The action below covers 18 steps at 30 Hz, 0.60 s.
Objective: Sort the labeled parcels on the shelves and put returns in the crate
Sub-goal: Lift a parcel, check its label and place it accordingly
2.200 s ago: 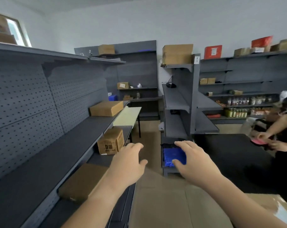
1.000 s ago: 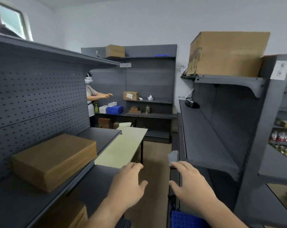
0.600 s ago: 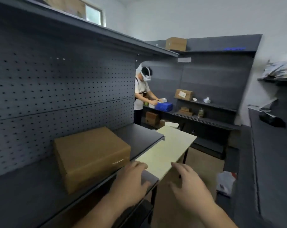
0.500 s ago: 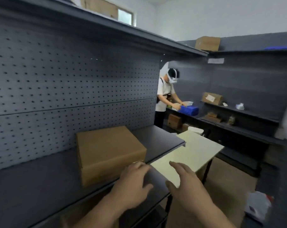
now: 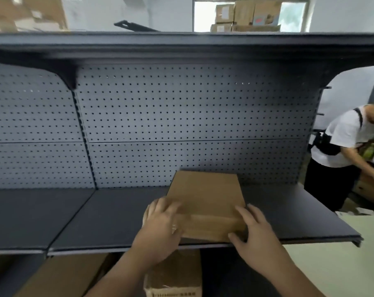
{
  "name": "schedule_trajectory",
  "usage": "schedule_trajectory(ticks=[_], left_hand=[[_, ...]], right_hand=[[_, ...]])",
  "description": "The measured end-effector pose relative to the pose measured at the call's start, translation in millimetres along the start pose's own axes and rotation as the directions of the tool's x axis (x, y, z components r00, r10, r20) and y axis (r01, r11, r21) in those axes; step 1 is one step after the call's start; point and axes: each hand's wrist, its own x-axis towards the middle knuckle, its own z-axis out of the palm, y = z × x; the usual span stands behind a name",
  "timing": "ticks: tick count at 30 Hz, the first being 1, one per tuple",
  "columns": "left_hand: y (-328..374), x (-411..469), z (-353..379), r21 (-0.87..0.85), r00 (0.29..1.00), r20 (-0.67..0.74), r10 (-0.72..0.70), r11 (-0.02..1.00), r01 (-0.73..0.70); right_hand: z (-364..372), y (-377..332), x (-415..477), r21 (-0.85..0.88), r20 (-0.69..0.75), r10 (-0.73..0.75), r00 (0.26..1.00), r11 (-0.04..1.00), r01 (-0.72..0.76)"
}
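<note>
Reaching in, head view: your left grip [image 5: 160, 228] lies over the near left corner of the cardboard parcel [image 5: 205, 200] and your right grip [image 5: 253, 231] lies against its near right corner. Fingers on both look fairly straight, pressing the box rather than clenched round it, though blur softens the detail.

The parcel sits on the middle shelf [image 5: 293, 213], front face near the shelf lip, back end close to the pegboard panel [image 5: 181, 116]. No label shows on the faces you can see.

Judgement:
- Plain corrugated board, stiff at the edges and softer mid-panel.
- The surface is smooth, so it may slide between flat palms.
- Weight is unknown.
- Take it low on the two side faces, thumbs under the front edge.

Another carton [image 5: 173, 273] stands below the shelf. A pale counter [image 5: 342, 264] is to your right.
</note>
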Motion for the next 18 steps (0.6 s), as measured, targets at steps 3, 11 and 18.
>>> schedule_trajectory(ticks=[3,11,18], left_hand=[[-11.5,3.0,2.9,-0.002,0.997,0.01,-0.077,0.997,0.077],[-24.5,11.4,20.8,-0.211,0.987,0.074,-0.14,0.965,0.153],[-28.8,13.2,4.6,-0.253,0.993,-0.034,-0.114,0.962,0.102]], right_hand=[[4.0,4.7,9.1,0.041,0.024,-0.002,1.0,0.999,0.001],[6.6,15.5,15.9,0.237,0.07,0.006,0.998,0.971,-0.022],[-4.0,5.7,18.0,0.357,-0.003,0.01,1.0,0.934,-0.008]])
